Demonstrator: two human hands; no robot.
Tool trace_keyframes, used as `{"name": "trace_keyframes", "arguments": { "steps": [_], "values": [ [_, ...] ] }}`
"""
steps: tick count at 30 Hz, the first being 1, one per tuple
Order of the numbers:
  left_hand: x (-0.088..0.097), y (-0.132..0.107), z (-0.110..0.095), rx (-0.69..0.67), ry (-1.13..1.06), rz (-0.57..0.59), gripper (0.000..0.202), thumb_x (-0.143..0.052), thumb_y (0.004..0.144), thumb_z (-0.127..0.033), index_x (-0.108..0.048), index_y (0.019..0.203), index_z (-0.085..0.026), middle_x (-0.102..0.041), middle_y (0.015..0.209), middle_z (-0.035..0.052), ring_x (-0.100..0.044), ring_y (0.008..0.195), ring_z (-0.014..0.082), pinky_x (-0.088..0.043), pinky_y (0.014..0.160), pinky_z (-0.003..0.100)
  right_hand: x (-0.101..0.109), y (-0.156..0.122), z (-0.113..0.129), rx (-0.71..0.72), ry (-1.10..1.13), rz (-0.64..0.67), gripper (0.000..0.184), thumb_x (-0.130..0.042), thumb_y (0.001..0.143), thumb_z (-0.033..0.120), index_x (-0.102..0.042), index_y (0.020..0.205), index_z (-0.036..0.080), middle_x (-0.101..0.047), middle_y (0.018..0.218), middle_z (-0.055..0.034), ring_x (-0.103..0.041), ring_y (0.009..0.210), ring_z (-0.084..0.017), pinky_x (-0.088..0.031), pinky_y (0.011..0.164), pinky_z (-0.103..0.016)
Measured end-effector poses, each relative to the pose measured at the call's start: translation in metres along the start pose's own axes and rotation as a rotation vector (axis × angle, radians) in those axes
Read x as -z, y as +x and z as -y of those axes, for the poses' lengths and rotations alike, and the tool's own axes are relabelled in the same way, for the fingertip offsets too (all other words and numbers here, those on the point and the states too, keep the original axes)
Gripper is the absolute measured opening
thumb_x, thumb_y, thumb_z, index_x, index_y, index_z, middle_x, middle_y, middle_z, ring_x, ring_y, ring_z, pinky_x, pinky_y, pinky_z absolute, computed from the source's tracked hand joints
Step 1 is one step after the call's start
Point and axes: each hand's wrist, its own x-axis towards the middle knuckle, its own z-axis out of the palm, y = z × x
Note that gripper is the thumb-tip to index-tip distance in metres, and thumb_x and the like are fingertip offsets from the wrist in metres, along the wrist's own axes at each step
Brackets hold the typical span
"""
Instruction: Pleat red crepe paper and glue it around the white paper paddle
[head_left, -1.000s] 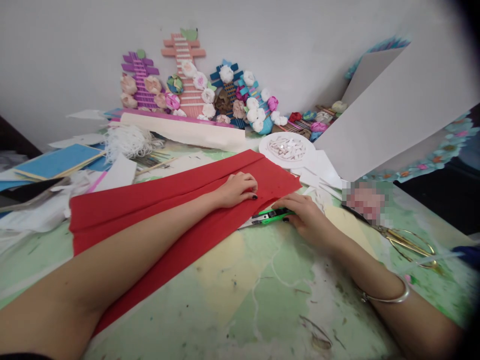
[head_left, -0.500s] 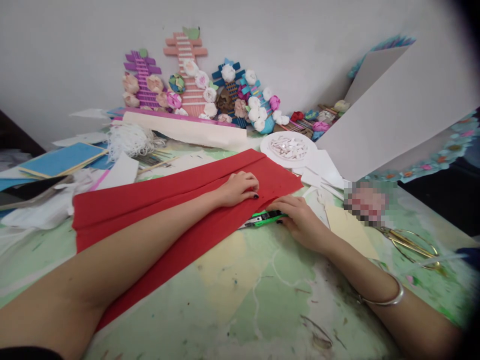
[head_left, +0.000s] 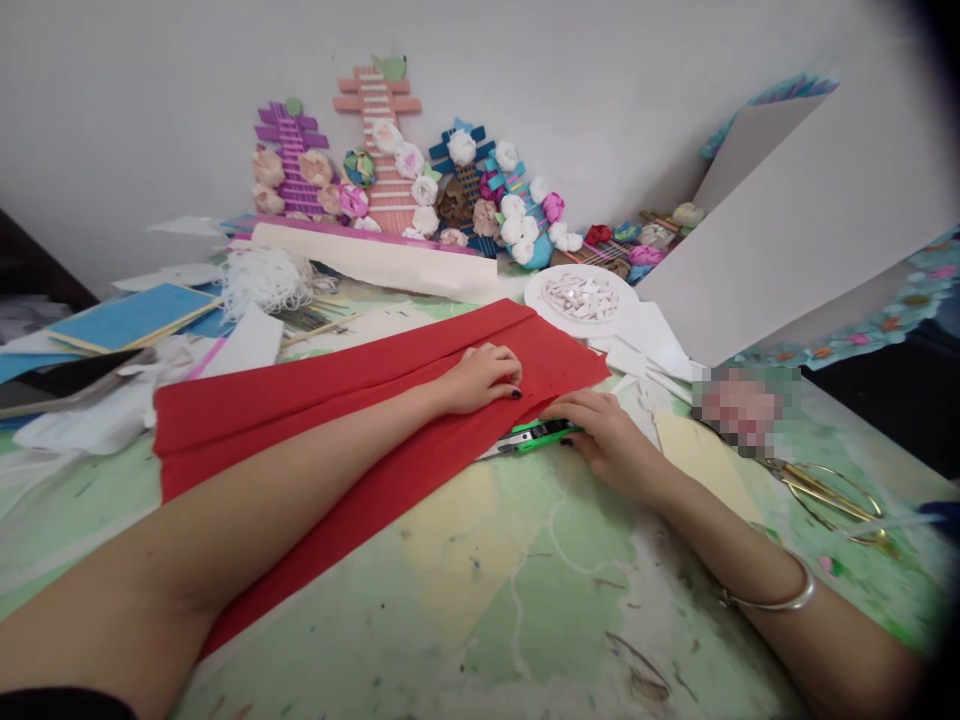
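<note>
A long folded sheet of red crepe paper (head_left: 360,380) lies slantwise across the table. My left hand (head_left: 482,378) rests on it with curled fingers, pressing and gripping the paper; the fingertips are partly hidden. To its right, my right hand (head_left: 604,440) is closed round the rear end of a green and black utility knife (head_left: 536,434). The knife's metal blade points left, at the sheet's near edge and partly beneath it. The right index finger and thumb are beside a raised corner of the paper.
Gold-handled scissors (head_left: 829,495) lie at the right, by cream paper (head_left: 701,465). Behind stand a white plate (head_left: 532,290) of small white pieces, a bundle of white string (head_left: 266,283) and guitar-shaped crafts (head_left: 386,150) with paper flowers. Blue boards (head_left: 135,315) and a white folded board (head_left: 810,230) flank them.
The view has shifted slightly, moving everything a little to the right. Both hands, the red paper and the knife keep nearly the same positions relative to one another.
</note>
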Motion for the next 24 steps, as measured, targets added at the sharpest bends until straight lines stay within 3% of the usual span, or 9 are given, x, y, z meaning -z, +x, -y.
{"name": "trace_keyframes", "arguments": {
  "steps": [11,24],
  "values": [
    [0.000,0.000,0.001,0.004,0.007,0.000,0.007,-0.059,0.087,-0.028,-0.059,0.087,-0.021,-0.060,0.114,0.0045,-0.049,0.108,0.0236,-0.032,0.093,0.040,-0.005,0.001,0.017,0.012,-0.011,0.008,0.046,-0.041,0.077,-0.004,-0.060,0.111,0.021,-0.064,0.114,-0.0101,-0.055,0.108,-0.026,-0.034,0.089,-0.042],
    [0.001,0.000,-0.001,0.010,0.012,0.012,0.010,-0.059,0.088,-0.030,-0.059,0.085,-0.020,-0.060,0.112,0.0043,-0.049,0.107,0.0240,-0.032,0.091,0.039,0.004,-0.003,0.008,-0.023,0.014,0.043,0.044,-0.043,0.078,-0.001,-0.060,0.111,0.023,-0.064,0.114,-0.0087,-0.056,0.108,-0.025,-0.036,0.089,-0.043]
  ]
}}
